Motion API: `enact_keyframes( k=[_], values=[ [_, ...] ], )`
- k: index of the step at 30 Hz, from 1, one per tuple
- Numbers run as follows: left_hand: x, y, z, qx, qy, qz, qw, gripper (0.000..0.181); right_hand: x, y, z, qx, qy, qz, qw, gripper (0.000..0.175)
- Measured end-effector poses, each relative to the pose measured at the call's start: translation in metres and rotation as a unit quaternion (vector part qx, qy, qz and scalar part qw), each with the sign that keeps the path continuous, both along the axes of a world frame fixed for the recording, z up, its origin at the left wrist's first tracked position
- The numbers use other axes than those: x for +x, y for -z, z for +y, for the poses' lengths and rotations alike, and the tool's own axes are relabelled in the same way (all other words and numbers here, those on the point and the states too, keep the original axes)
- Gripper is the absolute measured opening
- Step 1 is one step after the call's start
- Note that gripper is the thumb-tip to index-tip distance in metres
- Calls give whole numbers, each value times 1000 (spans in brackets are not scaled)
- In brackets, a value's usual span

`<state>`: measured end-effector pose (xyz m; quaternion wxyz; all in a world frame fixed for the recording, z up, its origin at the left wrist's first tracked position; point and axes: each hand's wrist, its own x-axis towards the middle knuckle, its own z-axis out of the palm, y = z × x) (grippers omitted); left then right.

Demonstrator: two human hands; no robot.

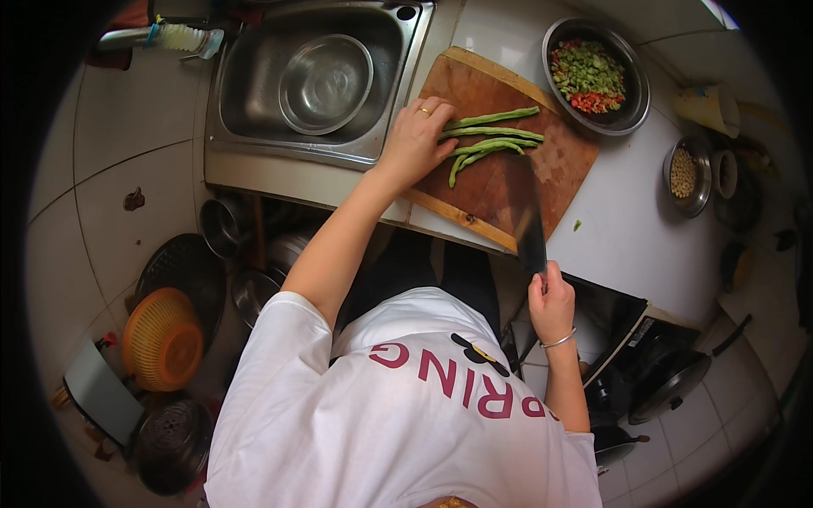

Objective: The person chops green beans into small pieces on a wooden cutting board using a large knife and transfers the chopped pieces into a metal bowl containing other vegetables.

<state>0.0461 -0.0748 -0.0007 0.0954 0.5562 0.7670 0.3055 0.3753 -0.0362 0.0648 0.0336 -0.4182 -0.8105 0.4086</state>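
Several long green beans (pixel 492 131) lie side by side on a wooden cutting board (pixel 457 89), their far ends pointing right. My left hand (pixel 423 136), with a ring on one finger, rests over their left ends and hides them. My right hand (pixel 551 298) grips the handle of a dark-bladed kitchen knife (pixel 530 216) at the board's front right. The blade points away from me, over the right part of the board, apart from the bean tips; it is slightly blurred.
Left of the board, a metal basin (pixel 326 84) sits in the steel sink (pixel 254 130). A metal bowl (pixel 638 120) of chopped green and red vegetables stands behind the board's right corner. Farther right is a small bowl (pixel 697 202) of pale beans or nuts. A green scrap (pixel 577 225) lies on the counter.
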Motion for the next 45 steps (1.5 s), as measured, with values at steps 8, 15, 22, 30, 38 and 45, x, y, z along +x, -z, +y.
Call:
enact_keyframes(
  k=[8,15,22,30,38,45],
  values=[
    [-34,7,-20,38,-91,-164,981,20,-40,-12,-10,8,-140,21,990,8],
    [-37,-4,-18,33,-4,-133,991,28,-64,-3,-20,-22,-102,-16,994,8],
    [-5,1,-31,-39,14,-63,997,26,-40,-9,-7,30,-68,-63,995,9],
    [8,-7,-56,11,-42,-50,998,30,-71,-27,-6,57,-123,-63,989,9],
    [2,6,-51,1,-8,-73,997,27,-93,-31,5,115,-183,-89,972,10],
    [2,10,-51,-7,-6,-64,998,25,-109,-32,-1,107,-224,-146,958,11]
  ],
)
